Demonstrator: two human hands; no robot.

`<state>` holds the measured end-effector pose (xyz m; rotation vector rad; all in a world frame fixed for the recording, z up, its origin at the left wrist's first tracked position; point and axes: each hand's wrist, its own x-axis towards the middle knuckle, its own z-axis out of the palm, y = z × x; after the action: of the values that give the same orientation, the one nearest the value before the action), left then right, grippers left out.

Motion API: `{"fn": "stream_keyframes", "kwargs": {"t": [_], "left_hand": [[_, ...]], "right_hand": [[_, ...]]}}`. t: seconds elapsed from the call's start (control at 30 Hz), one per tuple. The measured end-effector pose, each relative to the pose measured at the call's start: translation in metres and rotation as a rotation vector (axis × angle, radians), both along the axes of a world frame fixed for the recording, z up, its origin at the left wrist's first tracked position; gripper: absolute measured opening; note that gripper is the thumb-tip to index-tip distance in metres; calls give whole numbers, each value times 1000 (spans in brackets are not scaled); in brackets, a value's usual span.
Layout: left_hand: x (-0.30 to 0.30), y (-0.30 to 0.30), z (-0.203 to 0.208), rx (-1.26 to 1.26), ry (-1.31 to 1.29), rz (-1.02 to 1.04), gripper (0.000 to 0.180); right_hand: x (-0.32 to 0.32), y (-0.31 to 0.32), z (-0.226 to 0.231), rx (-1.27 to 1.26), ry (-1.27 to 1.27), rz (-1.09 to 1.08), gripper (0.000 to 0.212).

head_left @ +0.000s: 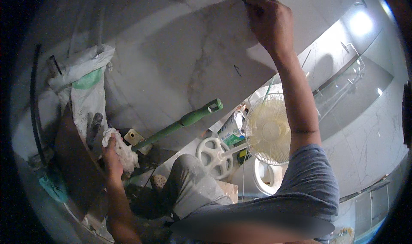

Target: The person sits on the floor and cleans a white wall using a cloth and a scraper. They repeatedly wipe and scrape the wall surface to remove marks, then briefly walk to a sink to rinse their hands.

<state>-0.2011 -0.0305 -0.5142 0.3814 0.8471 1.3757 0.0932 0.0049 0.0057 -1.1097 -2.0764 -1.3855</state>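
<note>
My right hand point(272, 25) is raised high against a white wall tile point(171, 42) with grey marble veins. Its fingers are pinched, and a small dark tip shows at them that I cannot make out. Low on the left, my left hand point(112, 160) is closed around a crumpled white cloth point(124, 154). Just beyond the cloth lies a small cream block with a hole point(136, 138). A green pole point(182, 121) slants up to the right from beside it. My arm's shadow falls across the tile.
A white sack point(88, 98) leans at the left, near a brown panel point(73, 158). On the right stand a round fan point(270, 130), a white toilet point(253, 179) and a white spoked wheel point(213, 147). A bright lamp point(360, 22) shines at the upper right.
</note>
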Motion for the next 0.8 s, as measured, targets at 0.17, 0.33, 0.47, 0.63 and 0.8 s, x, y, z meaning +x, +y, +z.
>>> {"fn": "stream_keyframes", "kwargs": {"t": [0.17, 0.33, 0.47, 0.63, 0.8], "left_hand": [[-1, -5, 5, 35, 31, -3, 38], [-1, -5, 0, -17, 7, 12, 39], [1, -6, 10, -10, 36, 13, 40], [0, -6, 3, 13, 53, -35, 40], [-1, -11, 11, 11, 34, 7, 40]], "right_hand": [[-12, 8, -5, -26, 102, -30, 17], [-17, 10, -3, -53, 101, 33, 16], [-21, 8, -1, -84, 88, 36, 17], [-22, 29, 1, -138, 77, 25, 16], [-34, 36, 1, -259, 223, -164, 13]]}}
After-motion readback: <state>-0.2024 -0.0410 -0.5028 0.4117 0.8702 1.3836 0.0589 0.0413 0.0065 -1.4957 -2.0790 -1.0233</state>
